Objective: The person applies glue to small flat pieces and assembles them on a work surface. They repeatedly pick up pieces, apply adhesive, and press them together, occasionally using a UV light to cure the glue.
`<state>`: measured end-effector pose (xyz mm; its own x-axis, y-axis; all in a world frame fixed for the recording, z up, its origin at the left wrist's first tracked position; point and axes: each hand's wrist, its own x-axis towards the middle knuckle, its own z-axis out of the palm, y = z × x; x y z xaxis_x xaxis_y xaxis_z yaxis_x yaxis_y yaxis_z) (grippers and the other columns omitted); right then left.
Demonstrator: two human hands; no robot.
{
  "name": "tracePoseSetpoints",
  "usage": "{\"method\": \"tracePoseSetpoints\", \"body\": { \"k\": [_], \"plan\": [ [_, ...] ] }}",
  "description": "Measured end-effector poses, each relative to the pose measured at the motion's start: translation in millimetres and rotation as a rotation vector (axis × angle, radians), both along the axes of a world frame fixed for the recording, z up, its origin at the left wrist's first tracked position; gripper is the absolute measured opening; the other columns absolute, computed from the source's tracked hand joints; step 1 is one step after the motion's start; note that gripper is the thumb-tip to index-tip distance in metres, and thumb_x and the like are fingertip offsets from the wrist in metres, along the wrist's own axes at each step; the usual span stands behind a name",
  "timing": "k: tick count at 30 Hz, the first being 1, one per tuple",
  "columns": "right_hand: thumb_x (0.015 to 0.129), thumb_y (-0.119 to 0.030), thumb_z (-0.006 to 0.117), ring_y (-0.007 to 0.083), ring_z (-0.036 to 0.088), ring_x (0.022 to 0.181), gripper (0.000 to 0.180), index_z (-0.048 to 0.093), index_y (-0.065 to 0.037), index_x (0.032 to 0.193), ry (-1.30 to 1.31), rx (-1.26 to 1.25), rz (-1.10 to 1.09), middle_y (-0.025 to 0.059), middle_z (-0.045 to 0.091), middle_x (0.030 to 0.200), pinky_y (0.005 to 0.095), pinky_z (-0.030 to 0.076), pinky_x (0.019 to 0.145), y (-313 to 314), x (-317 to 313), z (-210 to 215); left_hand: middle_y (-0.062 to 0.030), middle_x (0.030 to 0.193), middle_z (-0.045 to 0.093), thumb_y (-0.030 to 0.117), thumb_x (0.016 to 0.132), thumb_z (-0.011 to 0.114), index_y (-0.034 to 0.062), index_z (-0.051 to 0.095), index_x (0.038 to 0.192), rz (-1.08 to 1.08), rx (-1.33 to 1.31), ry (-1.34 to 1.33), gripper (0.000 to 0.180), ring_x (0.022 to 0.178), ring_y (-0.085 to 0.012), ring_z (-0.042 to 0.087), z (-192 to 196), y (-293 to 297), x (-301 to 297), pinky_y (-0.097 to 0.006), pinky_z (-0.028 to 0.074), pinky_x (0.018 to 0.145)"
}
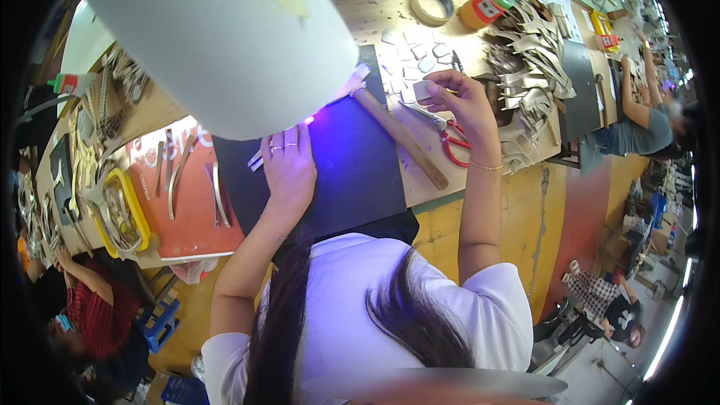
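My right hand [459, 96] is raised over the right side of the bench. It pinches a small grey square piece [421, 90] between thumb and fingers. My left hand [291, 165] rests on the dark mat [337, 187], fingers together and curled down at the lower edge of a white lamp shade [225, 37]. The shade hides the fingertips and whatever they may grip. Thin silvery strips [256, 160] stick out beside that hand. A pale strap end [358, 81] shows past the shade's right side. Purple light falls on the mat.
A wooden-handled hammer [405, 142] and red-handled scissors [454, 142] lie near my right hand. Beyond are loose square pieces [424, 64], a tape roll [432, 6], an orange bottle [486, 7] and piled straps [529, 67]. A yellow tray [142, 217] stands left. Other people work on both sides.
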<state>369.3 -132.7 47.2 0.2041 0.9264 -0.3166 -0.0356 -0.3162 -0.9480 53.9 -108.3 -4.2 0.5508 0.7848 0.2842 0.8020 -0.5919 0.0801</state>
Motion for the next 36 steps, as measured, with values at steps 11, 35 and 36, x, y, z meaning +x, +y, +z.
{"method": "tracePoseSetpoints", "body": {
  "k": [11,35,36],
  "plan": [
    [0.092,-0.012,0.067,0.0140,0.071,0.077,0.019,0.067,0.003,0.104,-0.062,-0.035,0.145,0.0094,0.072,0.089,0.0212,0.055,0.063,29,-47,9,-0.0126,0.113,0.056,0.004,0.080,0.061,-0.0041,0.058,0.120,-0.008,-0.005,-0.028,0.042,0.111,-0.0259,0.054,-2,1,-2,-0.043,0.040,0.097],
    [0.086,-0.008,0.069,0.0193,0.072,0.067,0.014,0.070,0.005,0.092,-0.463,0.080,0.254,0.0156,0.071,0.076,0.0285,0.055,0.064,39,-144,-22,-0.0146,0.114,0.057,0.009,0.081,0.057,-0.0055,0.059,0.120,-0.009,-0.010,-0.070,0.042,0.113,-0.0282,0.053,-1,1,-3,-0.046,0.040,0.099],
    [0.086,-0.008,0.069,0.0197,0.072,0.066,0.015,0.070,0.005,0.091,-0.473,0.080,0.244,0.0162,0.071,0.076,0.0286,0.055,0.063,38,-144,-23,-0.0155,0.115,0.058,0.010,0.082,0.055,-0.0064,0.060,0.119,-0.011,-0.015,-0.061,0.041,0.114,-0.0287,0.053,-1,1,-3,-0.047,0.040,0.099]
  ]
}}
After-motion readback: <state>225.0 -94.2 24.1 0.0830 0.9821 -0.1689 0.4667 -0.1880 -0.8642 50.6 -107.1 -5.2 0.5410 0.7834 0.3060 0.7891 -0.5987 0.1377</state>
